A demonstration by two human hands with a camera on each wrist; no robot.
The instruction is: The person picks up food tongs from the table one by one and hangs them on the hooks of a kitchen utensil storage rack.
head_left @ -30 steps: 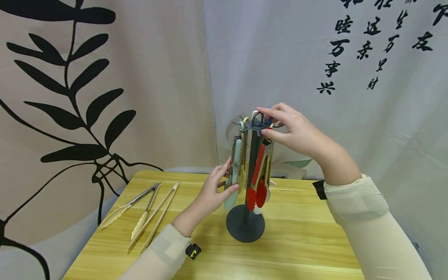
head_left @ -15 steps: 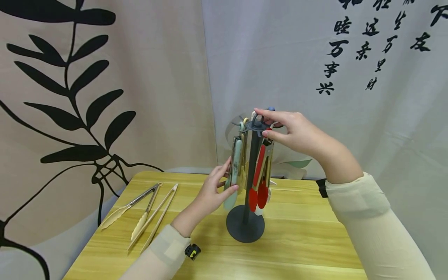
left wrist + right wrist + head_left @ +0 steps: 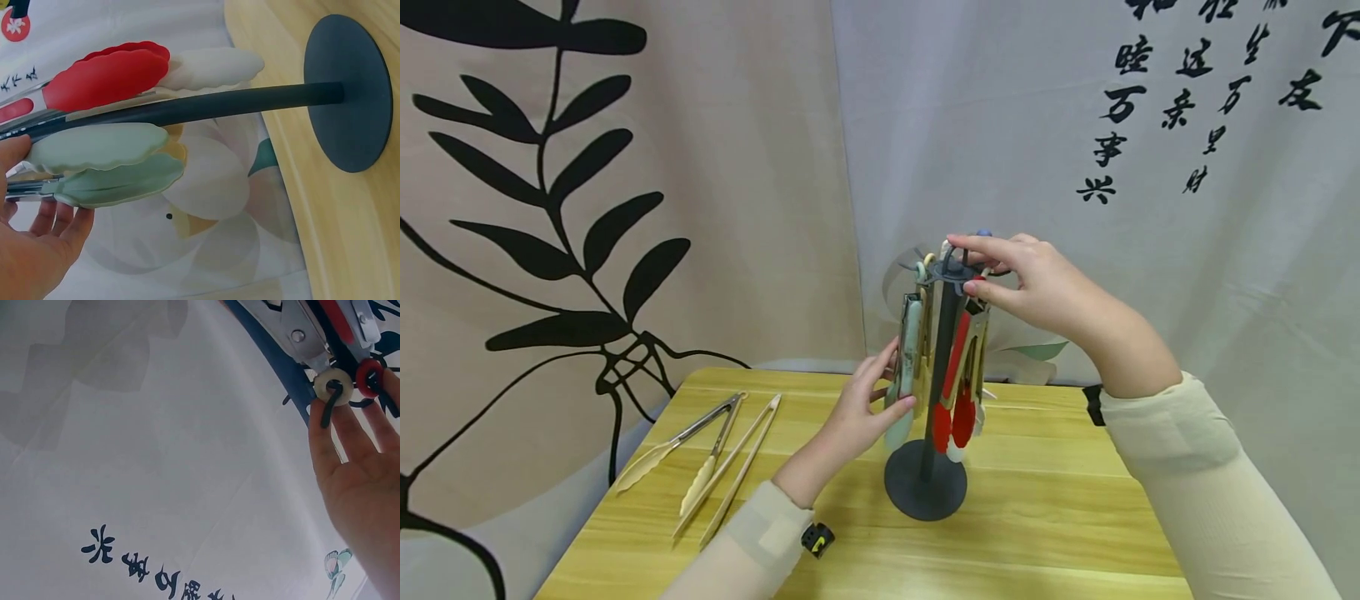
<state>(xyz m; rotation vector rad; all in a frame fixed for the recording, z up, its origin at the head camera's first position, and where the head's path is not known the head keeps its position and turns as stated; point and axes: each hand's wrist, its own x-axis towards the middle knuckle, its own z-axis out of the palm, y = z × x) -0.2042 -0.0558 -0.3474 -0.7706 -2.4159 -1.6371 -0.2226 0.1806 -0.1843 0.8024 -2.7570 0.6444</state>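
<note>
A dark tong stand [image 3: 925, 492] stands upright on the table, hung with several kitchen tongs. Light green tongs [image 3: 100, 147] hang at its left. My left hand [image 3: 859, 408] pinches them, thumb on one side and fingertips on the other, near their silicone heads. Up at the stand's top, my right hand [image 3: 1037, 283] holds the hook ring, its forefinger by the top loop and its thumb lower down. Close to that thumb hang red tongs [image 3: 953, 367]. A cream hanging ring [image 3: 321, 387] and a red hanging ring [image 3: 369, 378] sit on hooks right at the right fingertips.
To the left on the wooden table [image 3: 1037, 500] lie metal tongs with cream heads [image 3: 646, 467] and wooden tongs [image 3: 742, 468], both spread. White tongs [image 3: 215, 65] hang behind the red ones. A printed curtain [image 3: 745, 167] hangs behind the table.
The red tongs have shifted slightly right on the stand, and the white head below them has moved with them. Both hands keep nearly the same place.
</note>
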